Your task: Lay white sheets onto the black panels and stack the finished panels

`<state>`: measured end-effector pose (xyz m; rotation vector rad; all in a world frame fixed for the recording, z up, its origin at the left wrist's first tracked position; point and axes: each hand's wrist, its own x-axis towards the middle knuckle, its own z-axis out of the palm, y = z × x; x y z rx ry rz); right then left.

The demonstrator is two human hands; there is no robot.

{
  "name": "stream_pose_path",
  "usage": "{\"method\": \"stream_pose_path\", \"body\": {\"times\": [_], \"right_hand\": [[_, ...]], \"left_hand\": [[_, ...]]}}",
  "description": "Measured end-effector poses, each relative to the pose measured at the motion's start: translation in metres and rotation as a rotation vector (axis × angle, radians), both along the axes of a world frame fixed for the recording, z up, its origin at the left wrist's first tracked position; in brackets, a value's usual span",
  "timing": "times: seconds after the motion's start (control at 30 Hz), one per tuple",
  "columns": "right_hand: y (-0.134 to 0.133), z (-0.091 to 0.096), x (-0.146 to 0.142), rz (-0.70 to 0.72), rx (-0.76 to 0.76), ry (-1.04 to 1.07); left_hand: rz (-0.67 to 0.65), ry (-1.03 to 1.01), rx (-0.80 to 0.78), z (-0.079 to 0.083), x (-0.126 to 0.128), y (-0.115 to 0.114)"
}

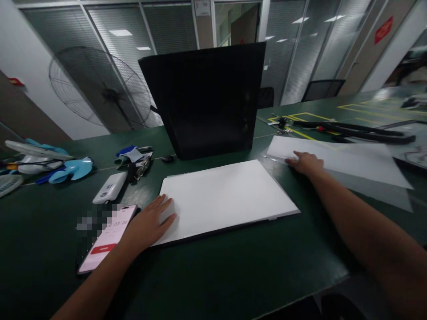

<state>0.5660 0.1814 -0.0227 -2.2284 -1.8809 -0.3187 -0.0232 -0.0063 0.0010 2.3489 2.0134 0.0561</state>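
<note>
A flat pad with a white top sheet [220, 193] and a dark underside lies on the green table in front of me. My left hand [151, 224] rests on its left edge, fingers spread and holding nothing. To the right lies a loose white sheet of paper [336, 158], overlapping a clear plastic sheet [373, 193]. My right hand [305, 164] touches the near edge of that paper toward its left end, index finger stretched out. Its other fingers are partly hidden. Beside my left hand is a phone [110, 240] with a lit screen.
Behind the pad stands a large black panel [207, 102]. A white power bank [110, 187], keys [143, 166] and a small blue fan [71, 170] lie at left. Black tubing [363, 131] stretches across the back right. A big floor fan [106, 93] stands beyond the table.
</note>
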Motion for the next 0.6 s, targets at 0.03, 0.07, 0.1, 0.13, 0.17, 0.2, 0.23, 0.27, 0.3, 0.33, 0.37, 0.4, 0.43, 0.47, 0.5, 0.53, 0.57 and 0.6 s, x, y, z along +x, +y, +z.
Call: {"method": "stream_pose_path", "body": {"times": [0.03,0.07,0.1,0.13,0.17,0.2,0.23,0.27,0.3,0.33,0.37,0.4,0.43,0.47,0.5,0.53,0.57,0.6], "right_hand": [[-0.002,0.002,-0.003,-0.022,-0.018,-0.002],[-0.003,0.004,-0.007,-0.044,-0.041,-0.003],[-0.006,0.007,-0.011,-0.064,-0.062,-0.003],[-0.009,0.012,-0.015,-0.079,-0.072,-0.004],[-0.012,0.017,-0.020,-0.094,-0.075,-0.005],[-0.015,0.023,-0.026,-0.110,-0.070,-0.005],[-0.019,0.030,-0.032,-0.123,-0.060,-0.006],[-0.024,0.037,-0.040,-0.130,-0.046,-0.008],[-0.028,0.044,-0.049,-0.127,-0.030,-0.011],[-0.034,0.052,-0.060,-0.114,-0.013,-0.015],[-0.040,0.059,-0.072,-0.092,0.002,-0.021],[-0.047,0.065,-0.087,-0.059,0.014,-0.028],[-0.056,0.069,-0.104,-0.012,0.021,-0.036],[-0.066,0.072,-0.122,0.053,0.018,-0.045],[-0.078,0.072,-0.140,0.137,0.004,-0.053],[-0.091,0.071,-0.159,0.239,-0.020,-0.060],[-0.104,0.068,-0.177,0.356,-0.055,-0.066],[-0.118,0.064,-0.194,0.474,-0.092,-0.071]], "left_hand": [[-0.007,-0.003,0.010,-0.001,0.000,0.001],[-0.013,-0.010,0.020,-0.002,-0.001,0.002],[-0.015,-0.016,0.029,-0.003,-0.001,0.003],[-0.014,-0.021,0.035,-0.004,-0.002,0.003],[-0.010,-0.022,0.036,-0.004,-0.002,0.003],[-0.005,-0.018,0.033,-0.003,-0.001,0.003],[-0.001,-0.011,0.026,-0.002,-0.001,0.003],[0.004,-0.001,0.019,-0.001,0.000,0.003],[0.009,0.009,0.009,0.000,0.001,0.002],[0.013,0.018,-0.001,0.001,0.002,0.002],[0.018,0.025,-0.011,0.002,0.003,0.001],[0.020,0.029,-0.019,0.003,0.004,0.001],[0.022,0.030,-0.024,0.004,0.005,0.001],[0.023,0.030,-0.025,0.005,0.005,0.001],[0.022,0.028,-0.024,0.005,0.006,0.001],[0.024,0.024,-0.021,0.005,0.006,0.001],[0.026,0.019,-0.016,0.005,0.005,0.001],[0.025,0.010,-0.012,0.004,0.004,0.001]]}}
